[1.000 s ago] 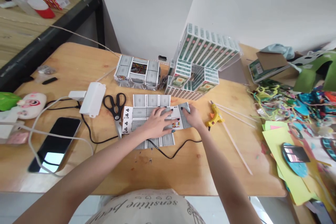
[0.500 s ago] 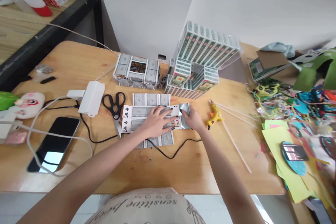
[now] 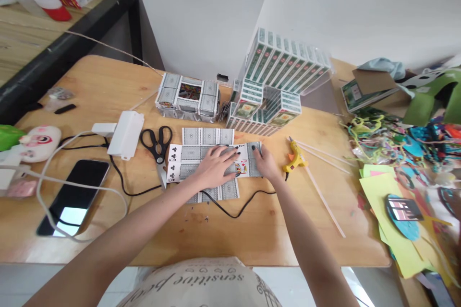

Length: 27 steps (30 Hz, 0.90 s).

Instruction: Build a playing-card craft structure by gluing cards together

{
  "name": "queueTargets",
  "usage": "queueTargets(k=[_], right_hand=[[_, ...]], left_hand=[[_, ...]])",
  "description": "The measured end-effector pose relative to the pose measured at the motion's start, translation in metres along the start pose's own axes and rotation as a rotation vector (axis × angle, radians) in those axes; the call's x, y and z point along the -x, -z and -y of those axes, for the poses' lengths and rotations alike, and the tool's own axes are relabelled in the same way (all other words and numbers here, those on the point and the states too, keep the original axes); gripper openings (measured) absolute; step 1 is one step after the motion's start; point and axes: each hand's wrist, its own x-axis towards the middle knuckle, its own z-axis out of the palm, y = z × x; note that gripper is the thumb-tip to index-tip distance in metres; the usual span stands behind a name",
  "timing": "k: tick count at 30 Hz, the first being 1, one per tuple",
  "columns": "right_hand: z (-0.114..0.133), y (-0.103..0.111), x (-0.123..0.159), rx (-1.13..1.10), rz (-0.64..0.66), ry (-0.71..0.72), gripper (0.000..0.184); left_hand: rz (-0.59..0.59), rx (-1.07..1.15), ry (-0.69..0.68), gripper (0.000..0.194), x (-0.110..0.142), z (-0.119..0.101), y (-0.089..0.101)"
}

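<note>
Playing cards [image 3: 190,153] are joined edge to edge in a flat cross-shaped sheet, mostly with grey backs up. Faces show at the left end and near the right end. My left hand [image 3: 215,167] lies with fingers spread over the middle of the sheet, pressing it to the table. At the right end, my right hand [image 3: 267,164] has its thumb on a grey-backed playing card [image 3: 254,165] and its fingers at the outer edge. The fingers' undersides are hidden. Black-handled scissors [image 3: 158,146] lie left of the sheet, blades partly beneath it.
A yellow glue gun [image 3: 296,157] and glue sticks [image 3: 326,201] lie to the right. Behind stand a card-covered box [image 3: 188,98] and stacked card packs [image 3: 284,64]. A white power strip [image 3: 127,134], cables and a phone [image 3: 74,196] occupy the left; craft scraps [image 3: 392,144] the far right.
The right-end card, tilted up a second ago, now lies flatter in line with the sheet. My right thumb has shifted slightly right on it. My left hand stays in nearly the same place.
</note>
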Motion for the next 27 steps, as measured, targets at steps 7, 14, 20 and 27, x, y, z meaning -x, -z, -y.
queueTargets(k=[7, 14, 20, 27], right_hand=[[0.0001, 0.0008, -0.0039, -0.049, 0.024, -0.016, 0.034], [0.0011, 0.0000, 0.0009, -0.136, 0.037, -0.037, 0.041], [-0.0008, -0.0009, 0.0003, -0.133, 0.016, -0.047, 0.041], [-0.0031, -0.0026, 0.0019, -0.107, -0.012, -0.042, 0.039]], left_hand=[[0.001, 0.023, 0.006, 0.051, 0.0003, -0.0003, 0.0022], [0.006, 0.022, 0.010, 0.050, 0.0004, -0.0005, 0.0037], [0.019, 0.024, 0.009, 0.050, 0.0001, -0.0007, 0.0052], [0.006, 0.032, 0.015, 0.050, 0.0005, -0.0007, 0.0042]])
